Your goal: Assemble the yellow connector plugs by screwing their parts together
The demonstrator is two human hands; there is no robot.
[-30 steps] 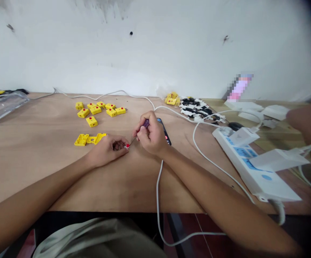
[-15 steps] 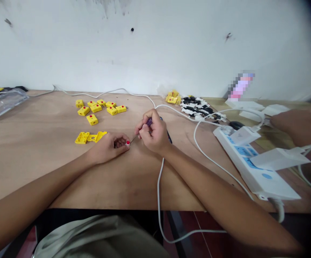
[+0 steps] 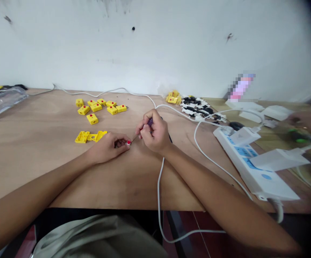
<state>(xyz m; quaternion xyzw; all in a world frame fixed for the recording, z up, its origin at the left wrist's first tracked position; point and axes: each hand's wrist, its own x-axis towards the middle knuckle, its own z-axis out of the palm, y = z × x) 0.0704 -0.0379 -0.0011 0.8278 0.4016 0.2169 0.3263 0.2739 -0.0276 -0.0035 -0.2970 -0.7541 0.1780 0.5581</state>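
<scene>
One small red-dotted white piece (image 3: 128, 142) sits pinched in the left hand (image 3: 107, 147) grip, fingertips pressed on it; the right hand (image 3: 154, 136) grip wraps a purple-handled screwdriver (image 3: 150, 122), thin shaft (image 3: 135, 138) angled to meet that piece. Forearms rest on the table (image 3: 37, 143), apparently for steadiness. Loose yellow connector blocks (image 3: 92, 119) lie beyond; clear plastic box (image 3: 2, 102) far left, contents unclear.

White power strip (image 3: 265, 184) with adapters (image 3: 278, 159)

No legible text, label, brand or number. Blue panels on the white power strip (image 3: 262, 184), lower right, show no readable characters; the patch (image 3: 241, 87), upper right, is pixelated; yellow blocks (image 3: 92, 119), upper centre, bear only red dots.
</scene>
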